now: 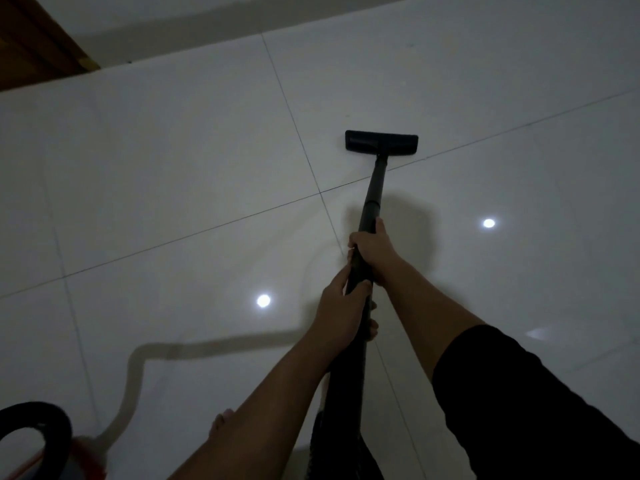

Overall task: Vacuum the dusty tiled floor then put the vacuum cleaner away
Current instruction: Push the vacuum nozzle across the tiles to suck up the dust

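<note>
A black vacuum wand (373,188) slopes away from me to a flat black floor head (381,141) resting on the glossy white tiled floor (173,168), just beyond a grout line. My right hand (372,249) grips the wand higher up toward the head. My left hand (341,315) grips it just below, nearer my body. The lower wand and hose run down between my forearms. At the bottom left, the black hose loop and the red-trimmed vacuum body (38,441) sit on the floor, partly cut off by the frame edge.
A white wall (207,26) runs along the far side, with a brown wooden door or frame (38,39) at the top left. My bare toes (221,422) show near the bottom. A hose shadow curves across the tiles at left. Two ceiling lights reflect on the floor.
</note>
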A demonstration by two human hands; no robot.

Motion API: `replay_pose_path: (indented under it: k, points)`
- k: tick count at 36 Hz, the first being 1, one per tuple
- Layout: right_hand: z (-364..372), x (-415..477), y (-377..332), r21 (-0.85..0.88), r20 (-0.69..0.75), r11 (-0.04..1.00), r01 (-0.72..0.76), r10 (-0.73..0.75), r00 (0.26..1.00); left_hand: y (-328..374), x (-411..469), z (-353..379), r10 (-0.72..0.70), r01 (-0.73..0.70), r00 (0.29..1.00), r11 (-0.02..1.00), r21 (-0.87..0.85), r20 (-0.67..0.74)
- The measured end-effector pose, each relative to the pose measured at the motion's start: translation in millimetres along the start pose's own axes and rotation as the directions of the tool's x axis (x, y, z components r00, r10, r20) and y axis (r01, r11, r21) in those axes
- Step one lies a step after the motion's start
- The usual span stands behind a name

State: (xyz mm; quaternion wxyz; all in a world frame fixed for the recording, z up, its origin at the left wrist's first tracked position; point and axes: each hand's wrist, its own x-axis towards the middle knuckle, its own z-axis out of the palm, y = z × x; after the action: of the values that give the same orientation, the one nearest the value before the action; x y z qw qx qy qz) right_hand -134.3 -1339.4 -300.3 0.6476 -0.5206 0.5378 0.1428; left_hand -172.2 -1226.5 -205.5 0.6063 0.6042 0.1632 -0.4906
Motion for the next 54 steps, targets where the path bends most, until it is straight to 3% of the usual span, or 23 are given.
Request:
replay_pose_path:
  k: [10,19,35,45,54]
  points:
    - [-42.3,16.3,-19.9,-0.01,-0.052,1.0,0.021,-0.021,0.998,8.9,17.0,39.5,0.012,-0.013,0.999,1.0,0.022,0.043]
    - [-57.1,-11.2,16.5,0.078,-0.064,0.997,-0.021,0.026,0.998,-14.2,-7.7,40.7,-0.049,0.042,0.995,0.996,0.079,0.084]
    - [53.6,-138.8,125.4,0.204,-0.056,0.979,0.011,0.0,0.998,-73.9,-138.3,-92.9,-0.011,-0.026,0.994,0.942,0.333,0.11]
    - [119.7,-186.0,176.8,0.145,0.031,0.989,-0.032,0.028,0.999,-107.5,-193.9,-157.9,-0.056,0.044,0.997,0.977,0.211,0.052]
    - [99.1,-178.4,182.5,0.067,0.017,0.997,-0.034,0.033,0.999,-119.9,-190.6,-136.8,-0.046,0.035,0.997,0.982,0.184,0.057]
